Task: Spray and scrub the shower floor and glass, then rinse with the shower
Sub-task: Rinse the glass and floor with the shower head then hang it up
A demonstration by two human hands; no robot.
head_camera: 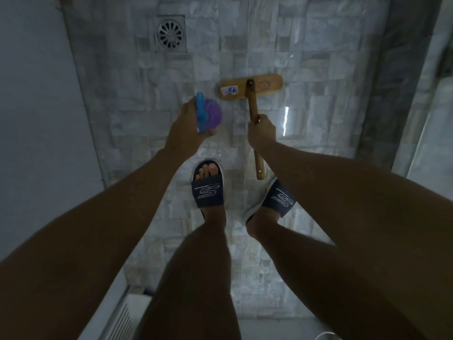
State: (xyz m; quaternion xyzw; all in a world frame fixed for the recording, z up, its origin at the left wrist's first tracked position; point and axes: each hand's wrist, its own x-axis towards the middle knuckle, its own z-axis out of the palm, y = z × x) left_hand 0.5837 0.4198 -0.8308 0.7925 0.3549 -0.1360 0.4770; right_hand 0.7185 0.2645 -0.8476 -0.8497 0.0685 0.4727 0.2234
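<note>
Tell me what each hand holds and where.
Left hand holds the purple spray bottle by its blue top. Right hand grips the wooden scrub brush midway along its handle.

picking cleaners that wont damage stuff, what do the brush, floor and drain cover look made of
Brush: wood, by the warm brown head and handle, matte. Floor: stone-look tile, pale grey mottled blocks with glossy glints; real stone or ceramic is unclear. Drain cover: probably metal, dull grey with radial slots.
</note>
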